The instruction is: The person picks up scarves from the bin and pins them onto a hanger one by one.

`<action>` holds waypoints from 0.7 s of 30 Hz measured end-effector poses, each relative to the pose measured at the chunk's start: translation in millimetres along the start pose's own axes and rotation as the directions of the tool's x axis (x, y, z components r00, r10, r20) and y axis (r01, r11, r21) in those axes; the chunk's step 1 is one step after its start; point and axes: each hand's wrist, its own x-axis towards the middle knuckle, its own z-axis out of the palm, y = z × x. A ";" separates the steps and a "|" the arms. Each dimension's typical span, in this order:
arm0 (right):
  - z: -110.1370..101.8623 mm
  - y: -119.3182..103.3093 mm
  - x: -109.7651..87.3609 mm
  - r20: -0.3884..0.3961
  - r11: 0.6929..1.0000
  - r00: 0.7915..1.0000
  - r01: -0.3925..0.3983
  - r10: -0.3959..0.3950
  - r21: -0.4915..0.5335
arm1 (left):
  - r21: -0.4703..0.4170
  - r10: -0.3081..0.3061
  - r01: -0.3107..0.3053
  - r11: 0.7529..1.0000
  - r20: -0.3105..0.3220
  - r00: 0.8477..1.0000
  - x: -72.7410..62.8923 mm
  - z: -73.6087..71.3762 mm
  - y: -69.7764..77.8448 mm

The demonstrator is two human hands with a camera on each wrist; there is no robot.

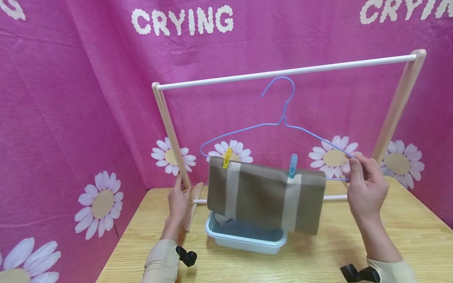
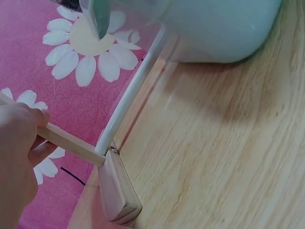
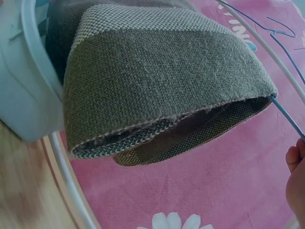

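My right hand [image 1: 368, 188] pinches the right end of a blue wire hanger [image 1: 270, 124], holding it in front of a clothes rack. Folded over the hanger's lower wire hangs a brown cloth [image 1: 260, 192] with pale stripes. A yellow clothespin [image 1: 227, 158] and a light blue clothespin [image 1: 293, 166] clip its top edge. The hook's top appears just beneath the rack's white top bar [image 1: 336, 66]. In the right wrist view, the cloth's open side [image 3: 167, 76] faces the camera. My left hand [image 1: 178, 202] grips the rack's left wooden upright [image 1: 170, 129] low, near its foot [image 2: 116, 191].
A pale blue plastic basin [image 1: 247, 243] stands on the wooden table [image 1: 141, 243] below the cloth, with a light-coloured item partly visible inside. The rack's right upright [image 1: 400, 106] rises behind my right hand. A pink curtain [image 1: 106, 98] with daisies encloses the table's back and sides.
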 end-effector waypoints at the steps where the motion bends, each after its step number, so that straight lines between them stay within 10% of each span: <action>1: 0.0 -0.6 2.6 0.000 1.000 1.000 0.003 -0.003 -0.002 | -0.007 -0.002 0.002 1.000 0.001 1.000 -0.5 0.1 0.1; 21: -3.1 -26.0 59.0 -0.057 0.998 0.998 -0.016 0.013 -0.059 | 0.004 0.002 -0.002 1.000 0.005 1.000 -0.6 -0.1 2.5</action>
